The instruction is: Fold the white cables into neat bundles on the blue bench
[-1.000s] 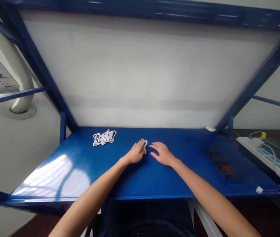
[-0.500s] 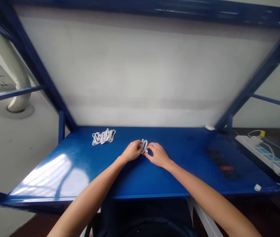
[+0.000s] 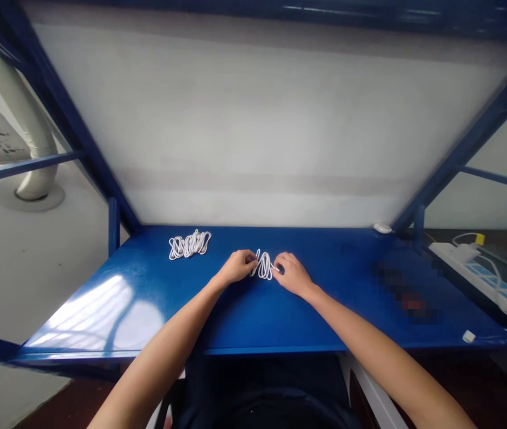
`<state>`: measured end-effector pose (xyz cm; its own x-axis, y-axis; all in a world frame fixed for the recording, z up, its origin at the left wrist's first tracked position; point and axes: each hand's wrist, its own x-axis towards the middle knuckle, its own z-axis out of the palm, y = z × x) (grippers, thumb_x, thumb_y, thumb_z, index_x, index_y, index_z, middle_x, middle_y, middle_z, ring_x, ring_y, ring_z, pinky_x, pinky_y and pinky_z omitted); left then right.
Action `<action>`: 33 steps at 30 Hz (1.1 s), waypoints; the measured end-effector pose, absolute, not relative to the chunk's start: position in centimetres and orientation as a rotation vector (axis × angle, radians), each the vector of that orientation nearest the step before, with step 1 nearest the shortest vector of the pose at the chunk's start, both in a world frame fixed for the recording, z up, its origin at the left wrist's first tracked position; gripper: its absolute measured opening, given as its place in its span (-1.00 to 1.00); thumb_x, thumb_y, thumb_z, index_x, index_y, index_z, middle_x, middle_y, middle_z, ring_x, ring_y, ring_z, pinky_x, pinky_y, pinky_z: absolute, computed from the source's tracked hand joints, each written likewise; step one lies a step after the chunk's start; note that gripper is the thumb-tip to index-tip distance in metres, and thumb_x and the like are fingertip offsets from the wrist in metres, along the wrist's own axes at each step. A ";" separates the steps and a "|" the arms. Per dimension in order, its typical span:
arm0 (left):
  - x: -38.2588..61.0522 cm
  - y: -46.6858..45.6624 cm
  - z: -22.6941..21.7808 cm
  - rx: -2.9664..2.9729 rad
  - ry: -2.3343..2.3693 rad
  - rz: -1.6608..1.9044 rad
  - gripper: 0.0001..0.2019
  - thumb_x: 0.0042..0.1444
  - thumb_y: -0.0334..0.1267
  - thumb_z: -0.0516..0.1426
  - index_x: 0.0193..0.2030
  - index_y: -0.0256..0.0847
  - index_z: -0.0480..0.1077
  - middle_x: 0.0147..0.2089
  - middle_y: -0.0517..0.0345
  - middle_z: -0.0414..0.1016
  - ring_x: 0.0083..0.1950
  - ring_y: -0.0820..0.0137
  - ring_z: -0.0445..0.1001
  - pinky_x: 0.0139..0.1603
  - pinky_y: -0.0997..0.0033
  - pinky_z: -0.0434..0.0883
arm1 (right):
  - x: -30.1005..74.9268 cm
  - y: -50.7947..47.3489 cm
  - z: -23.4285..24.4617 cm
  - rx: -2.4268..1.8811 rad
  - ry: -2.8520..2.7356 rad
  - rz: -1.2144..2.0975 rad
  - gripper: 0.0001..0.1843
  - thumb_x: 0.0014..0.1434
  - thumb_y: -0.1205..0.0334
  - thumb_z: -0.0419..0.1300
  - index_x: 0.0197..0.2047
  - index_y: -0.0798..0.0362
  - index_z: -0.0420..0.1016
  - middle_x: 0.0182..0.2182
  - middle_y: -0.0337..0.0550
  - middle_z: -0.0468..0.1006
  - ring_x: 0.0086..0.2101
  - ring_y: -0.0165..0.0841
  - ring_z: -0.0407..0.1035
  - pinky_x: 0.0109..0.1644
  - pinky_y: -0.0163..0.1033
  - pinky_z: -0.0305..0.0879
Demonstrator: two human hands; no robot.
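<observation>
Between my hands, a white cable (image 3: 265,266) lies in loose loops on the blue tabletop (image 3: 244,322). My left hand (image 3: 238,266) pinches the loops at its left side, thumb and fingers closed. On the other side, my right hand (image 3: 293,274) has its fingers closed at a short length of the same cable; the exact tip is partly hidden behind the fingers. Farther back to the left rests a row of coiled white cables (image 3: 189,244), apart from both hands.
A white power strip (image 3: 481,277) with a plug and cords lies at the right. A small white block (image 3: 468,336) sits near the front right edge, and a white mouse-like object (image 3: 382,228) at the back right. A pale panel (image 3: 253,131) rises behind the table.
My hands have moved apart, the right one shifting rightward. The cable loops between them have spread out wider. The row of coiled cables stays in place.
</observation>
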<state>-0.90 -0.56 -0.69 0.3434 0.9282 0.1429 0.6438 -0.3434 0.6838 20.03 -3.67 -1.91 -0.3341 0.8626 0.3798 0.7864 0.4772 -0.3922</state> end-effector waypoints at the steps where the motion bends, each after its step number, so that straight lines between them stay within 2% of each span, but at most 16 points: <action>1: -0.7 -0.7 -0.7 2.111 1.389 0.716 -0.77 0.06 -0.17 0.09 -0.27 -0.25 0.48 -0.43 0.14 0.52 -0.40 0.39 0.45 -0.41 0.48 0.24 | 20.0 -3.7 -1.9 -1.365 -2.184 0.187 -0.92 0.15 0.25 0.13 -0.37 0.03 0.40 -0.27 -0.12 0.46 -0.23 -0.29 0.29 -0.10 -0.22 0.22; 5: 0.2 -1.0 -0.6 2.166 1.518 0.675 -0.78 0.08 -0.19 0.06 -0.38 -0.22 0.48 -0.44 0.11 0.52 -0.41 0.40 0.43 -0.43 0.48 0.17 | 20.0 -3.5 -1.8 -1.351 -2.207 0.185 -0.90 0.15 0.26 0.15 -0.41 0.03 0.38 -0.28 -0.14 0.44 -0.24 -0.31 0.27 -0.14 -0.24 0.19; 10: 0.6 -0.9 -0.2 2.099 1.665 0.532 -0.86 -0.03 -0.27 0.10 -0.50 -0.22 0.46 -0.50 0.09 0.50 -0.45 0.38 0.42 -0.46 0.47 0.15 | 20.4 -2.9 -2.0 -1.483 -2.184 0.090 -0.92 0.11 0.32 0.14 -0.42 0.04 0.41 -0.34 -0.13 0.43 -0.28 -0.31 0.26 -0.17 -0.25 0.14; 16: -2.1 0.6 0.0 1.815 1.698 0.668 -0.90 -0.05 -0.31 0.12 -0.51 -0.26 0.37 -0.51 0.13 0.49 -0.49 0.45 0.41 -0.53 0.54 0.17 | 22.9 -1.8 -1.7 -1.713 -2.097 0.195 -0.89 0.10 0.36 0.09 -0.36 0.05 0.44 -0.40 -0.16 0.42 -0.32 -0.34 0.27 -0.24 -0.30 0.11; 20: -3.9 1.5 -0.2 1.539 1.624 0.737 -0.93 0.04 -0.34 0.03 -0.40 -0.26 0.31 -0.52 0.17 0.47 -0.64 0.54 0.30 -0.62 0.56 0.14 | 24.1 -1.4 -1.6 -1.721 -2.073 0.309 -0.88 0.06 0.37 0.10 -0.33 0.06 0.45 -0.41 -0.18 0.41 -0.34 -0.36 0.27 -0.25 -0.32 0.11; 22: -4.2 1.7 -0.2 1.528 1.616 0.757 -0.92 0.07 -0.33 0.02 -0.36 -0.26 0.31 -0.53 0.19 0.45 -0.65 0.54 0.28 -0.62 0.56 0.15 | 24.2 -1.3 -1.7 -1.684 -2.085 0.344 -0.85 0.03 0.39 0.11 -0.30 0.07 0.46 -0.42 -0.20 0.41 -0.34 -0.37 0.27 -0.24 -0.32 0.12; 25: -3.6 1.2 -0.4 1.712 1.659 0.728 -0.87 0.09 -0.33 0.03 -0.23 -0.28 0.33 -0.52 0.19 0.44 -0.56 0.47 0.37 -0.52 0.53 0.22 | 23.8 -1.4 -1.8 -1.595 -2.129 0.369 -0.76 0.00 0.45 0.10 -0.26 0.07 0.48 -0.42 -0.21 0.41 -0.34 -0.37 0.26 -0.21 -0.31 0.13; 27: -2.8 0.6 -0.5 1.880 1.690 0.692 -0.73 0.10 -0.33 0.03 -0.05 -0.29 0.31 -0.48 0.16 0.47 -0.45 0.39 0.43 -0.43 0.49 0.25 | 23.5 -1.5 -1.9 -1.522 -2.172 0.377 -0.74 0.00 0.47 0.09 -0.25 0.06 0.50 -0.41 -0.21 0.42 -0.33 -0.36 0.26 -0.20 -0.30 0.13; 30: -1.4 -0.4 -0.6 2.049 1.678 0.661 -0.50 0.13 -0.33 0.01 0.24 -0.26 0.11 -0.42 0.15 0.50 -0.34 0.31 0.48 -0.36 0.45 0.27 | 22.8 -1.8 -2.0 -1.422 -2.217 0.377 -0.77 0.04 0.45 0.11 -0.25 0.04 0.52 -0.41 -0.20 0.43 -0.33 -0.35 0.25 -0.20 -0.29 0.14; 31: -1.0 -0.7 -0.6 2.090 1.659 0.641 -0.47 0.14 -0.32 0.00 0.28 -0.22 0.07 -0.41 0.15 0.51 -0.33 0.30 0.49 -0.35 0.44 0.27 | 22.6 -1.9 -2.0 -1.393 -2.226 0.370 -0.78 0.06 0.43 0.12 -0.26 0.04 0.52 -0.41 -0.20 0.43 -0.33 -0.35 0.25 -0.19 -0.28 0.14; 33: -0.4 -1.2 -0.4 2.182 1.606 0.585 -0.52 0.19 -0.26 -0.03 0.27 -0.10 0.14 -0.37 0.14 0.53 -0.30 0.30 0.51 -0.32 0.44 0.28 | 22.0 -2.1 -2.1 -1.336 -2.241 0.346 -0.84 0.10 0.39 0.14 -0.27 0.03 0.52 -0.41 -0.20 0.44 -0.33 -0.36 0.26 -0.16 -0.26 0.15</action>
<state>-0.37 -1.22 -0.37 0.2648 0.9579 0.1113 0.8053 -0.2832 0.5209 22.00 -2.09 -2.10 -0.3905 0.8735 0.2906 0.7453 0.4853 -0.4571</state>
